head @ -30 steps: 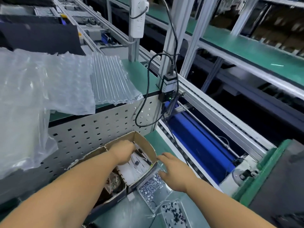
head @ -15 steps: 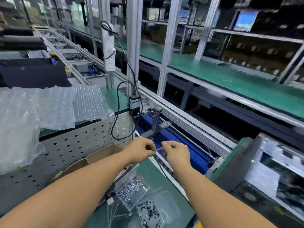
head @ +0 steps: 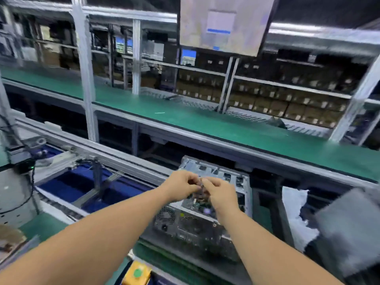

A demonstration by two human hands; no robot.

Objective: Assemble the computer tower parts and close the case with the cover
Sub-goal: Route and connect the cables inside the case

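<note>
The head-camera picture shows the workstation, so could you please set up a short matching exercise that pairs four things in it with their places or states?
Things:
1. computer case
2. hands (left hand, right hand)
3. monitor
4. yellow box with green button

Places or states:
A. hangs high at the top of the frame
B. lies open, its cover not on, inner board showing
C. at the bottom edge, between the forearms
D. brought together above the case, fingertips pinching something too small and blurred to name

Pairs: 1-B, 2-D, 3-A, 4-C
</note>
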